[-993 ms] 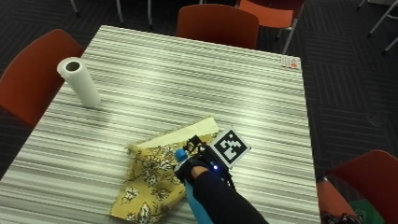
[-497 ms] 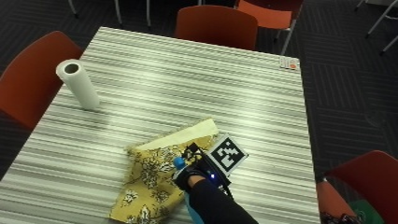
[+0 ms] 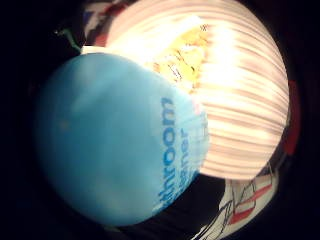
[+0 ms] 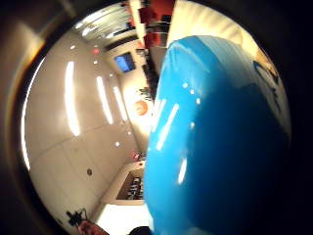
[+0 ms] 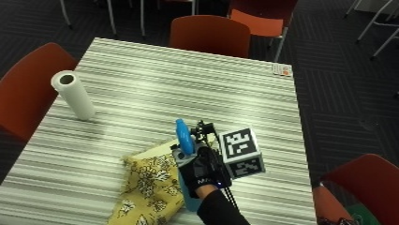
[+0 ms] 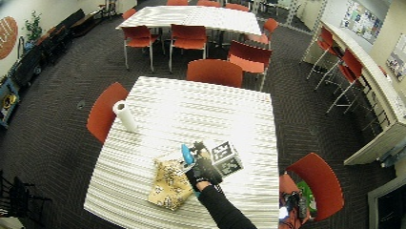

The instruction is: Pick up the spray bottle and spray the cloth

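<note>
holding the spray bottle above the cloth

gripping the blue spray bottle (image 5: 182, 140) with its fingers curled round the body, the gloved right hand (image 5: 201, 169) is lifted above the striped table (image 5: 187, 84) near its near edge. the bottle's long axis runs from the hand toward the far edge, blue tip leading. just beside it lies the yellow patterned cloth (image 5: 144, 185). a paper towel roll (image 5: 73, 95) stands by the left edge

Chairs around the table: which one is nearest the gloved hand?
The red chair at the table's near right corner, beside the right hand holding the spray bottle. The others stand at the far end and the left side.
</note>
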Action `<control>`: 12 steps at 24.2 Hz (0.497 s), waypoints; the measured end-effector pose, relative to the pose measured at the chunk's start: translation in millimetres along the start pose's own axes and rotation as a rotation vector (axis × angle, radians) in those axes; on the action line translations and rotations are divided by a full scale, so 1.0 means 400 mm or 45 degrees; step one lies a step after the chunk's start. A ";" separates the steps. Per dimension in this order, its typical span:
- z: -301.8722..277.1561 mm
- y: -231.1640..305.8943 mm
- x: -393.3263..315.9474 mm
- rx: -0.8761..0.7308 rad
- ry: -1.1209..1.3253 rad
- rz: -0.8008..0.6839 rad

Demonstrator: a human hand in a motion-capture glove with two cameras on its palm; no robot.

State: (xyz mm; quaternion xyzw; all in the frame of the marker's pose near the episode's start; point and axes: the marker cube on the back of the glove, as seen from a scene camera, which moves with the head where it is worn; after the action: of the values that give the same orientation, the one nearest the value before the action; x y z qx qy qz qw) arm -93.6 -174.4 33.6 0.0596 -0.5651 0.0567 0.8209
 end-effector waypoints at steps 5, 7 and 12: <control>-0.054 0.038 -0.033 0.223 -0.234 -0.277; -0.065 0.045 -0.029 0.281 -0.255 -0.296; -0.070 0.044 -0.024 0.295 -0.259 -0.303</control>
State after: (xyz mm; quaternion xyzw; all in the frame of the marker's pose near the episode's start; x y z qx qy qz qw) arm -74.2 -152.8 15.4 0.2256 -0.6237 0.0175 0.7482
